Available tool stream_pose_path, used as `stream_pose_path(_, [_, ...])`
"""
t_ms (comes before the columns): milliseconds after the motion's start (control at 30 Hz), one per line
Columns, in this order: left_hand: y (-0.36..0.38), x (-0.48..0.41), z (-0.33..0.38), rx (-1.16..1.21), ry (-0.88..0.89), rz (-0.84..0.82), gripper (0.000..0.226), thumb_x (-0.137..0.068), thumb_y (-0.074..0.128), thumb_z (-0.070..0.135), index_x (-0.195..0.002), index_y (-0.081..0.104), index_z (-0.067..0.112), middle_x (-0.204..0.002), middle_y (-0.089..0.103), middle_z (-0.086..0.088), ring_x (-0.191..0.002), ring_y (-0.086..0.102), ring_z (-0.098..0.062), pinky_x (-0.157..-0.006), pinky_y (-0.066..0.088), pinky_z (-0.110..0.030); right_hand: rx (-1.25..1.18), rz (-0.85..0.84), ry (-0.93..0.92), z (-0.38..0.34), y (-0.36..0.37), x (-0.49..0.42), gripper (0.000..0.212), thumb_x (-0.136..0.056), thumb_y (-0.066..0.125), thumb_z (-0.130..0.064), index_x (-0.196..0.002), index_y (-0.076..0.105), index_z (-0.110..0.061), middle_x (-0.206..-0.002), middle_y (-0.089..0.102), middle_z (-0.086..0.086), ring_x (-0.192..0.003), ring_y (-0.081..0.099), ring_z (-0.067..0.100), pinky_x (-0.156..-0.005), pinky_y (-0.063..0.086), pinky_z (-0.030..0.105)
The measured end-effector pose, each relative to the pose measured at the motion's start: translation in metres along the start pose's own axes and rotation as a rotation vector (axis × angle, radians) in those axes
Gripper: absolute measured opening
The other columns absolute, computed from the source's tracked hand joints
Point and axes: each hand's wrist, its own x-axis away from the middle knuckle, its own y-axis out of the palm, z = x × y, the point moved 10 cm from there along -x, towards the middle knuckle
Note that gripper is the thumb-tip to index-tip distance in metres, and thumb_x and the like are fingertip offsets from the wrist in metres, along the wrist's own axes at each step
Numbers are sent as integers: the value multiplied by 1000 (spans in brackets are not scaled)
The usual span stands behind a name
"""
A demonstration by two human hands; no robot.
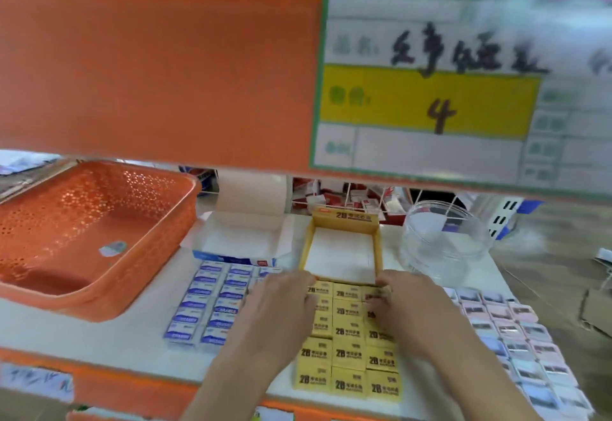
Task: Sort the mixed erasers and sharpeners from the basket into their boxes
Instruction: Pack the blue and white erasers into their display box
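An orange shelf edge [159,73] with price label [427,89] above white shelf [139,338].

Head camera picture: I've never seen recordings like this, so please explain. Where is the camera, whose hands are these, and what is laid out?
No machine here: a person wears the camera on the head, so it looks down at their own bare hands. On the white shelf lie a block of yellow 2B erasers, blue-and-white erasers to its left, small pale pink packets to its right. Behind stand an open yellow cardboard box, an open blue-and-white box, a clear round plastic jar and an orange perforated plastic basket. The left hand presses flat against the block's left side; the right hand touches its right side, too blurred to tell a grip.
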Motion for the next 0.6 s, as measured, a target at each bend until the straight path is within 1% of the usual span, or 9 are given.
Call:
stream_pose_path(33, [1, -2, 1, 4, 18, -5, 16, -97, 48, 29, -98, 62, 22, -91, 66, 8, -81, 63, -7, -77, 55, -35, 10, -5, 16, 0, 0, 2, 9, -90, 50, -27, -94, 58, -26, -93, 58, -6, -82, 54, 14, -59, 39, 22])
stream_pose_path(67, [1, -2, 3, 13, 36, -7, 16, -97, 49, 30, -94, 62, 22, -89, 66, 8, -79, 63, -7, -76, 55, -36, 14, -8, 29, 0, 0, 3, 11, -90, 50, -27, -97, 58, -26, -94, 58, -6, -84, 54, 15, -60, 39, 22])
stream_pose_path(133, [-3, -2, 4, 28, 66, -1, 16, -97, 50, 32, -94, 63, 23, -91, 66, 9, -82, 63, -6, -78, 54, -35, 30, 10, 44, -4, -3, 5, 16, -91, 49, -30, -104, 58, -28, -102, 58, -5, -95, 56, 17, -73, 47, 28])
stream_pose_path(200, [-13, -1, 1, 45, 81, 32, 16, -96, 50, 32, -97, 65, 25, -94, 66, 11, -83, 62, -5, -78, 54, -32, 58, 44, 40, -11, -6, 6, 21, -92, 48, -33, -110, 57, -29, -109, 56, -5, -106, 53, 19, -86, 48, 33])
stream_pose_path(300, [-34, 0, -22, 65, 41, 118, 15, -94, 54, 27, -102, 67, 28, -96, 66, 13, -87, 61, -6, -77, 50, -28, 47, 78, -57, -43, -8, 7, 29, -96, 46, -36, -123, 52, -30, -122, 51, -9, -115, 47, 15, -94, 43, 29])
stream_pose_path(400, [-62, 1, -57, 64, -3, 260, 13, -90, 58, 19, -95, 67, 26, -87, 62, 10, -83, 60, -13, -70, 49, -32, -31, 89, -188, -88, -3, 3, 24, -97, 46, -34, -119, 55, -30, -117, 52, -12, -112, 47, 11, -92, 42, 25])
stream_pose_path(467, [-76, 3, -84, -25, -64, 259, 14, -93, 52, 20, -96, 66, 22, -93, 60, 9, -86, 57, -12, -70, 45, -28, -59, 85, -235, -119, 6, -4, 18, -95, 47, -29, -110, 58, -27, -109, 55, -10, -105, 50, 11, -85, 43, 25])
stream_pose_path(533, [-85, 3, -102, -79, -55, 247, 18, -94, 50, 19, -97, 67, 17, -97, 60, 7, -86, 59, -13, -73, 47, -30, -78, 86, -254, -143, 13, -13, 18, -94, 49, -27, -109, 59, -30, -106, 56, -9, -98, 51, 9, -75, 39, 22])
stream_pose_path(600, [-86, 0, -111, -108, -25, 207, 17, -94, 49, 18, -92, 66, 15, -92, 59, 5, -80, 60, -13, -73, 49, -31, -73, 89, -233, -158, 21, -24, 22, -94, 50, -29, -113, 59, -31, -110, 56, -8, -102, 51, 10, -76, 40, 22])
